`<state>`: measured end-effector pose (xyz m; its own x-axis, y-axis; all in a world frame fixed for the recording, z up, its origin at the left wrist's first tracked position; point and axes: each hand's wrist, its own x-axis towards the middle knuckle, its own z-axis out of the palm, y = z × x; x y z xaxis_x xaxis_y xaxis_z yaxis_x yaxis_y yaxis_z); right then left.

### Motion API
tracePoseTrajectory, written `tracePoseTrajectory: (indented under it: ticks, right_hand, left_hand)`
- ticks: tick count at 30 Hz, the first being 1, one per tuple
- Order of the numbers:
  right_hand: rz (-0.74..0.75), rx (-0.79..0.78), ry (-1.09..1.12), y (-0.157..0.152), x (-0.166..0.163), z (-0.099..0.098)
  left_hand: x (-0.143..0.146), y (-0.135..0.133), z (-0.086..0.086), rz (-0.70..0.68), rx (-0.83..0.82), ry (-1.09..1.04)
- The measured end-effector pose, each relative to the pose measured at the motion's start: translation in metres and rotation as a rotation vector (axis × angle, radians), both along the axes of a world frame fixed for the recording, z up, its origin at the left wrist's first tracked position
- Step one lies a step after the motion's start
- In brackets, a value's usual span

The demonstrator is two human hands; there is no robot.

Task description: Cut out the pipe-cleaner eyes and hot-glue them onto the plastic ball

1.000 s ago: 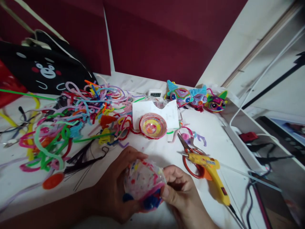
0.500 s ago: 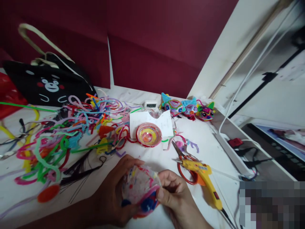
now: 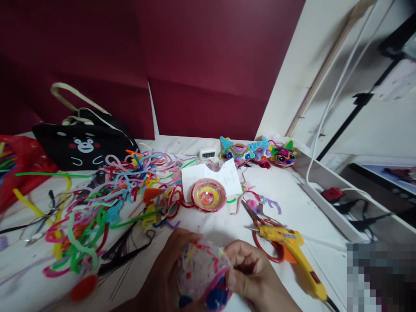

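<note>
Since a second ago, both hands and the piece they hold sit lower in the view and a little more to the right, close to the near edge; the grip looks the same.

Fingers of the left hand [image 3: 165, 277] curl around the left side and top of the speckled cup [image 3: 201, 271], a cloudy shell with small colour spots and a pink and blue fuzzy rim. The right hand [image 3: 256, 279] closes on its right side, with the thumb [image 3: 231, 279] pressed on the rim and the other fingers folded narrow. The cup is held between both hands, just above the white table [image 3: 302, 208], at the near middle.

Just right of the right hand lies a yellow glue gun [image 3: 292, 251], and red scissors [image 3: 263, 232] touch its nozzle end. Farther, in the middle, a small striped bowl [image 3: 208, 195] rests on a white card [image 3: 224, 175]. A big pile of pipe cleaners [image 3: 110, 195] covers the left part. An orange round piece [image 3: 83, 287] lies near, left of the left hand. At the far edge stand three colourful cat faces [image 3: 260, 152] and a small white clock [image 3: 208, 152]. A black bag [image 3: 82, 145] with a bear face is far left.
</note>
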<state>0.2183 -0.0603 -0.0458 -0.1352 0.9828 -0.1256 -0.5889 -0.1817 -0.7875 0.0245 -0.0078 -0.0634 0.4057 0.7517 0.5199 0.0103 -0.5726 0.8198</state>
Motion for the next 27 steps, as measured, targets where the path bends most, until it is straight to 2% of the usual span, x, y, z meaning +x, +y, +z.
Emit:
tracePoseTrajectory:
  ticks: [3,6,11,16,21,27]
  right_hand:
    - [0.021,0.008,-0.001,0.001,0.001,0.002]
    - [0.022,0.007,-0.003,0.001,0.001,0.004]
    - [0.009,0.014,-0.001,0.002,0.001,0.006]
    - [-0.004,0.039,0.015,0.004,-0.001,0.002]
    - [-0.026,0.056,0.064,0.007,-0.005,-0.009]
    - [-0.038,0.061,0.037,0.005,-0.006,-0.004]
  left_hand:
    - [-0.004,-0.003,-0.006,0.091,-0.023,0.044]
    - [-0.007,-0.005,-0.01,0.089,-0.073,0.052]
    - [-0.001,-0.008,-0.009,0.115,-0.064,0.004]
    - [0.003,-0.006,-0.013,0.121,-0.092,-0.022]
    - [-0.003,0.006,-0.022,0.121,0.02,0.015]
    - [-0.004,0.009,-0.015,0.075,0.046,-0.001]
